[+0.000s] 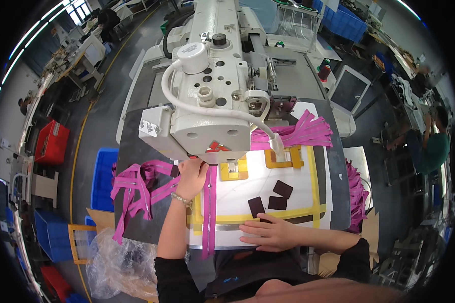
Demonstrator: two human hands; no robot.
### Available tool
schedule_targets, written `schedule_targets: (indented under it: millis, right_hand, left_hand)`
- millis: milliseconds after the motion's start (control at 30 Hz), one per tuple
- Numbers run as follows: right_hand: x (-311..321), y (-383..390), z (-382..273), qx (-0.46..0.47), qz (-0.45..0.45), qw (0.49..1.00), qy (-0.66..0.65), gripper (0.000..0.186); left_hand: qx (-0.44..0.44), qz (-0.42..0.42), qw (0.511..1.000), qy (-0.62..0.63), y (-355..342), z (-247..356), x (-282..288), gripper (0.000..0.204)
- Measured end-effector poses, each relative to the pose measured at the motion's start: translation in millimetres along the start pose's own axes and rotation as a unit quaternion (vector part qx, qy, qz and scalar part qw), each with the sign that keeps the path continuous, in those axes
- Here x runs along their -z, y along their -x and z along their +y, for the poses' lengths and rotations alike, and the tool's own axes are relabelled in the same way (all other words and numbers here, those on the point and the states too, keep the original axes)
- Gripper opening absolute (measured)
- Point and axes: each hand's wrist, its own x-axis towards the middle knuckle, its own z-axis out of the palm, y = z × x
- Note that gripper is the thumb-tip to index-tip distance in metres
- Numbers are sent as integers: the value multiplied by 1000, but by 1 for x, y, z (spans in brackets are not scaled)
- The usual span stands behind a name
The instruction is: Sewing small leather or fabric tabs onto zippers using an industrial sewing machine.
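A white industrial sewing machine head [212,106] stands over a white work plate edged with yellow tape [232,194]. My left hand [191,178] reaches to its lower front edge, at the upper end of a magenta zipper [209,212]. That zipper hangs down over the plate's front edge. The machine hides my left fingertips, so their grip does not show. My right hand [265,234] lies open at the plate's front edge, fingers stretched leftward. Just beyond its fingers are several small dark rectangular patches [277,203]; one lies partly behind a finger.
More magenta zippers lie in a tangle [141,187] at the left and in a bundle [298,134] behind the plate. Others hang at the right [357,197]. Clear plastic wrap [121,265] and a blue bin [103,179] are at the left. A person [435,141] sits far right.
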Motion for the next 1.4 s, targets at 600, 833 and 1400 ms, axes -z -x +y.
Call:
schedule_targets:
  millis: [600, 833, 1400]
  right_hand:
    - [21, 10, 54, -127, 126, 970, 166, 63]
    - [29, 15, 61, -191, 218, 943, 165, 60]
    - [38, 3, 72, -220, 471, 847, -115, 15]
  left_hand:
    - [134, -141, 937, -289, 63, 14, 78, 98]
    - [6, -59, 915, -399, 46, 63, 67, 50]
    - [-194, -109, 965, 137, 19, 107, -60, 26]
